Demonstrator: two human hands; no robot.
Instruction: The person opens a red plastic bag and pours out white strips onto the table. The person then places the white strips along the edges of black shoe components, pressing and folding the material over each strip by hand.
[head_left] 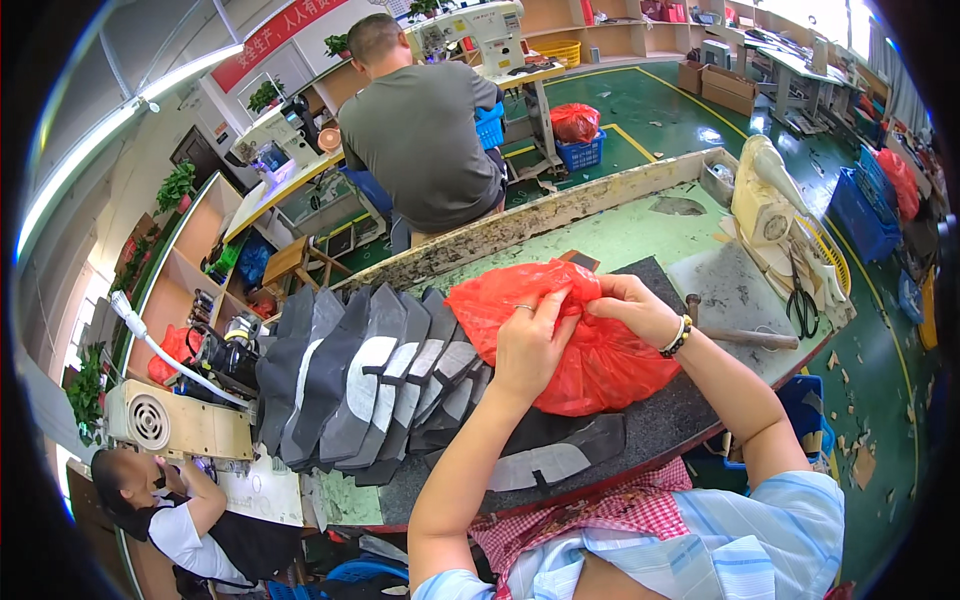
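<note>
The left hand [534, 345] and right hand [640, 312] pinch the top of the red bag [610, 372], close together, both just as near. The bag sits on the table [630, 222] under them, its long way running from far left to near right

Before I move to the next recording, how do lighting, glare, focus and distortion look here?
Head view, distortion: the ceiling lamp bows near the black surround; head view, glare: the window is washed out, and the green floor shows bright reflections; head view, focus: the red bag looks reasonably sharp, with light catching its creases.
</note>
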